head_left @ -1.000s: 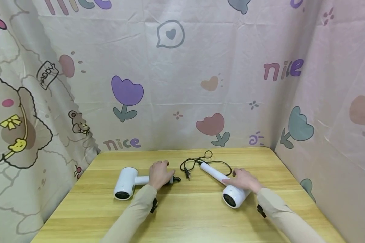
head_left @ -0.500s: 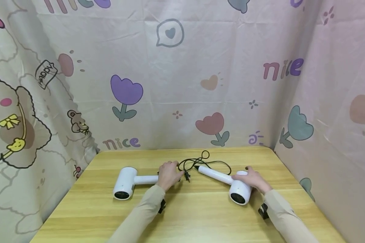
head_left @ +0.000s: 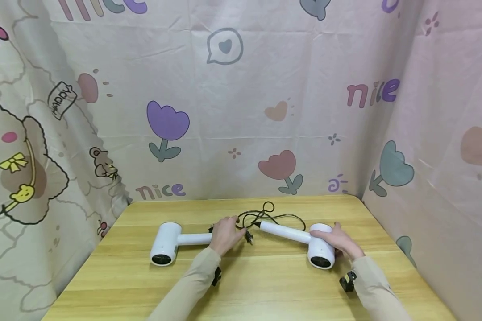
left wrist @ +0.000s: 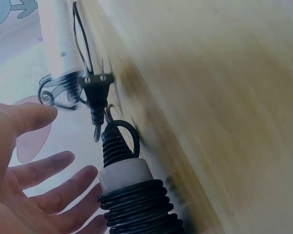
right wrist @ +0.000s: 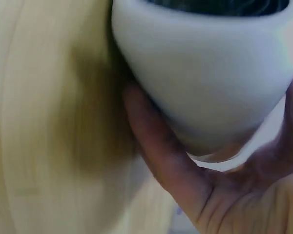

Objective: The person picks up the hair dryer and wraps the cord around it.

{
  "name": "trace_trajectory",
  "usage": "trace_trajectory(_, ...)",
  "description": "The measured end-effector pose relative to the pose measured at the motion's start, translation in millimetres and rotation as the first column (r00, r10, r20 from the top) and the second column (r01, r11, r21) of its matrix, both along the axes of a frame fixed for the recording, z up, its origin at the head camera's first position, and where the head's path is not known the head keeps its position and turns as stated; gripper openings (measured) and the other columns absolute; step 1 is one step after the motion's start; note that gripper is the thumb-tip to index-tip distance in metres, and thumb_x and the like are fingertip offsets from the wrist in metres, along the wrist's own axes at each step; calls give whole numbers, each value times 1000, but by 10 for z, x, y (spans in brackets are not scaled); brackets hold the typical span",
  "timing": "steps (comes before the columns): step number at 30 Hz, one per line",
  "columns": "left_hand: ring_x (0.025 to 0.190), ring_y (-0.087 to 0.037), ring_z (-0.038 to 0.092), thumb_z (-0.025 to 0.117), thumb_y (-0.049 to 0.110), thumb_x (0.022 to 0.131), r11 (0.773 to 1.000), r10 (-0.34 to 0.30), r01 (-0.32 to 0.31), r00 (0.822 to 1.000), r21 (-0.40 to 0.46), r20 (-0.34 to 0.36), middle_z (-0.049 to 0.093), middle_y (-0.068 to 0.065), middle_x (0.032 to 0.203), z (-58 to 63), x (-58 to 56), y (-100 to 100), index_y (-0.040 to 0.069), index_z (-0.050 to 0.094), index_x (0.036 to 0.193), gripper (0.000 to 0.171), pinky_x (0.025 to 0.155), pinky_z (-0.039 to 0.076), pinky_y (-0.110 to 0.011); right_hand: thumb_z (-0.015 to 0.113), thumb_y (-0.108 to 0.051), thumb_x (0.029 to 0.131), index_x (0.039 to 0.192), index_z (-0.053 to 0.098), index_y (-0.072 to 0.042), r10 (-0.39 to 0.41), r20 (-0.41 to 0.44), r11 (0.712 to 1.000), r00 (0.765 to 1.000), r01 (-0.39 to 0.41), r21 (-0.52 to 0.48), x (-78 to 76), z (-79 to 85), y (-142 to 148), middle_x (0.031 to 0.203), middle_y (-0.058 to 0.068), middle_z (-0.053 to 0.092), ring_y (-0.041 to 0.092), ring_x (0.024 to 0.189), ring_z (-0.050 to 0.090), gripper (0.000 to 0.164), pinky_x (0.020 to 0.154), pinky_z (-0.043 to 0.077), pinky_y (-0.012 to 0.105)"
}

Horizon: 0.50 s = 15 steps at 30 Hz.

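Observation:
Two white hair dryers lie on the wooden table. My left hand is over the handle end of the left hair dryer. In the left wrist view its fingers are spread, with the tips right at the black cord coiled around that handle. A black two-pin plug sits just beyond. My right hand grips the head of the right hair dryer, whose handle points left. In the right wrist view a finger curls around the white dryer head.
The right dryer's loose black cord loops near the table's back edge, its plug close to my left fingers. A printed curtain encloses the wooden table at the back and sides.
The right dryer's head has shifted right with my right hand, and its handle has swung closer to level across the view. My left hand has moved right along the left dryer's handle.

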<state>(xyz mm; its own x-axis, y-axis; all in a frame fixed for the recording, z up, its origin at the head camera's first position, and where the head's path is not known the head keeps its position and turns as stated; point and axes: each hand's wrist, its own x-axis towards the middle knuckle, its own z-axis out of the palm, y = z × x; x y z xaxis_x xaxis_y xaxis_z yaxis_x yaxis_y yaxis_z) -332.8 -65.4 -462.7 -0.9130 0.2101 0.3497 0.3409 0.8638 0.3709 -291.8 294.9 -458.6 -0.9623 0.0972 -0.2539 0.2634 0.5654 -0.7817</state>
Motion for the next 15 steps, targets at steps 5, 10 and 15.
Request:
trace_trajectory(5, 90, -26, 67, 69, 36, 89, 985, -28, 19, 998, 169, 56, 70, -13, 104, 58, -6, -27, 5, 64, 120, 44, 75, 56, -41, 70, -47, 86, 134, 35, 13, -112, -37, 950, 993, 96, -296, -21, -15, -46, 101, 18, 65, 21, 80, 67, 84, 71, 58, 37)
trace_trajectory(10, 94, -26, 66, 64, 35, 94, 888, -128, 95, 991, 450, 43, 70, -7, 101, 212, -11, -44, 13, 63, 125, 38, 79, 55, -40, 67, -35, 92, 130, 39, 3, -180, -56, 796, 982, 112, -594, -12, 113, -84, 85, -1, 67, 17, 76, 68, 61, 72, 59, 38)
trace_trajectory(15, 110, -25, 62, 61, 44, 96, 790, -245, 221, 969, 572, -36, 66, -2, 119, 405, 17, -28, 22, 57, 134, 44, 87, 54, -39, 63, -30, 95, 136, 31, -6, -134, -120, 737, 984, 18, -675, 1, 239, -104, 92, -4, 65, 16, 83, 68, 57, 77, 59, 40)
